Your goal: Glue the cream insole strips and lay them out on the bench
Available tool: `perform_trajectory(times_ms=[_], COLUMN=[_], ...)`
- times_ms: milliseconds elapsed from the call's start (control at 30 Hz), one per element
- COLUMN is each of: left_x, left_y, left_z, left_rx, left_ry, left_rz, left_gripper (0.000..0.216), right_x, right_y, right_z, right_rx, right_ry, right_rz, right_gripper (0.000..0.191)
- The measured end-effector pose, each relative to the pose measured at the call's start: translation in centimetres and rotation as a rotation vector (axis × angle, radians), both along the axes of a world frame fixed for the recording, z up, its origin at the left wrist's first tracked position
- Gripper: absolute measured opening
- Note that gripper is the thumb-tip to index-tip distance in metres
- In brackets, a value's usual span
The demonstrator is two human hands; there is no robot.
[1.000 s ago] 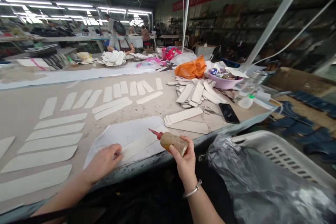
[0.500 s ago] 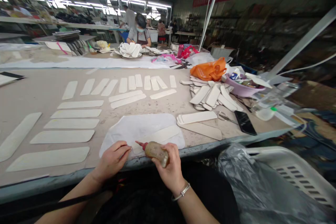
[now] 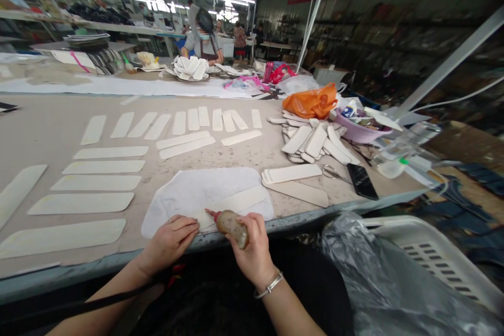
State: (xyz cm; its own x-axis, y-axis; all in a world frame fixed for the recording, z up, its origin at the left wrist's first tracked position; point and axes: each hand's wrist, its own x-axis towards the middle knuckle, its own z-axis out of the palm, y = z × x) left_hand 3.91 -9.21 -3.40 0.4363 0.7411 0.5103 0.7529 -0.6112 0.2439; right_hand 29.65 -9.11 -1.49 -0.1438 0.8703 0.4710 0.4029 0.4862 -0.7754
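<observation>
My right hand point(image 3: 254, 249) is wrapped round a small glue bottle point(image 3: 231, 222) with a red nozzle, whose tip touches the near end of a long cream strip point(image 3: 236, 203). That strip lies on a white sheet point(image 3: 200, 191) at the table's near edge. My left hand point(image 3: 169, 241) rests with curled fingers pressing on the strip's near end, just left of the nozzle.
Several cream strips point(image 3: 84, 202) lie in rows over the left and middle of the table point(image 3: 47, 131). At right are a stack of two strips point(image 3: 293, 173), a pile of pieces point(image 3: 315, 142), scissors point(image 3: 334, 173), a phone point(image 3: 362, 181), a purple basin point(image 3: 356, 131) and an orange bag point(image 3: 313, 102). A basket with a plastic bag point(image 3: 394, 273) stands lower right. People work at far tables.
My right hand brought the glue bottle down from above the table edge to the strip's near end. My left hand stayed on the strip. The camera turned left and down.
</observation>
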Motion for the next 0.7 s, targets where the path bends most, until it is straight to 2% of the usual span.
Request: perform_trajectory(times_ms=[267, 500, 700], left_x=[-0.3, -0.6, -0.5], left_y=[0.1, 0.4, 0.2], left_z=[-0.3, -0.8, -0.7], left_rx=[-0.032, 0.027, 0.030], left_ry=[-0.004, -0.004, -0.003], left_rz=[0.013, -0.008, 0.032], left_gripper=[0.017, 0.014, 0.015], right_x=[3.4, 6.1, 6.9], right_y=[1.4, 2.9, 3.3], right_z=[-0.2, -0.2, -0.2], right_rx=[0.052, 0.083, 0.135], right_ry=[-0.041, -0.102, -0.175], right_rz=[-0.241, -0.454, -0.543], right_gripper=[0.036, 0.032, 0.033])
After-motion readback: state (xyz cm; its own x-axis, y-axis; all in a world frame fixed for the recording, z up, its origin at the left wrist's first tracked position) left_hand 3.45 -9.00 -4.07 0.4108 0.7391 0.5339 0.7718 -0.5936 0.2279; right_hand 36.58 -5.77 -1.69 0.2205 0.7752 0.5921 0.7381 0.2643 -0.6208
